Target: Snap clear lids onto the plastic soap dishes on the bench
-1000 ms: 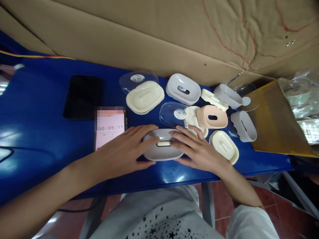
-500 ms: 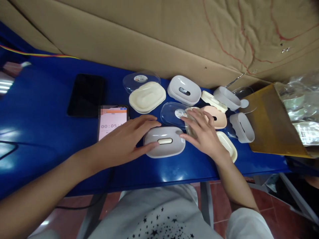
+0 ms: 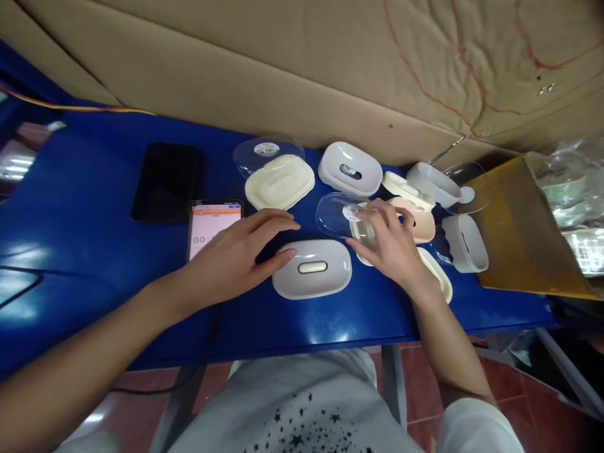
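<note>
A grey oval lid with a cream bar in its middle slot lies flat at the front of the blue table. My left hand hovers at its left side, fingers apart, the thumb tip by its upper left edge, holding nothing. My right hand is closed on the clear oval cover, which bears a round white label; the palm side is hidden. Under this cover a cream piece shows in part. A peach slotted piece lies just beyond the right fingers.
At the back are a cream oval tray, another clear cover and a grey slotted box. Grey cups and cream parts lie at right, beside a cardboard box of wrapped pieces. A phone and a black tablet lie left.
My right hand has moved slightly right, and the clear cover has shifted right with it. My left hand has drawn back a little from the grey lid.
</note>
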A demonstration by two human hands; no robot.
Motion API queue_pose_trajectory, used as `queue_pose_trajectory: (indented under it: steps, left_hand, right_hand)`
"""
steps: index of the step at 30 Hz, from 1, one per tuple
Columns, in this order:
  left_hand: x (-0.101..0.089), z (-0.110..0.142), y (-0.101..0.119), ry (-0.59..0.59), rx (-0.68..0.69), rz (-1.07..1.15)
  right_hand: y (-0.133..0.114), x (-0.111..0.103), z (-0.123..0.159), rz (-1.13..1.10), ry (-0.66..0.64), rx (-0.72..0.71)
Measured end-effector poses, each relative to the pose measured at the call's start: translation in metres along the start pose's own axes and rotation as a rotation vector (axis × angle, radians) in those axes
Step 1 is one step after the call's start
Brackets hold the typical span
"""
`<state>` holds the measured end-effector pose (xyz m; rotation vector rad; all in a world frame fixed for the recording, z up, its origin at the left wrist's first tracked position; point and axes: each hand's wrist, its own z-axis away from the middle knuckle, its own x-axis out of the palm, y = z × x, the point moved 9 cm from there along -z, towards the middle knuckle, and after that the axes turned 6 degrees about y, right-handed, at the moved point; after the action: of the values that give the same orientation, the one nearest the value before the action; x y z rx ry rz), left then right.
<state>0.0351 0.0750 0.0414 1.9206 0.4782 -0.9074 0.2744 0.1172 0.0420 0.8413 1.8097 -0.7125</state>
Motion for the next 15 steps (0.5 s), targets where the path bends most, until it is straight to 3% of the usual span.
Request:
queue_pose_trajectory:
  steps: [5,8,11,15]
  left_hand:
    - [-0.002,0.000,0.000,0.018,0.007,0.001]
    - [-0.009,0.000,0.007,0.090,0.059,0.006]
    - [-0.016,0.003,0.018,0.153,0.138,0.020]
    - [-0.011,0.009,0.029,0.079,0.191,0.075]
  right_hand:
    - [0.006,0.004,-0.006,-0.013,0.017,0.004]
    - [0.006,-0.009,-0.007,-0.065,0.092,0.011]
    - [-0.007,-0.025,0.000,-0.152,0.147,-0.027]
    - [-0.039,-0.034,0.018,-0.229,0.117,-0.139]
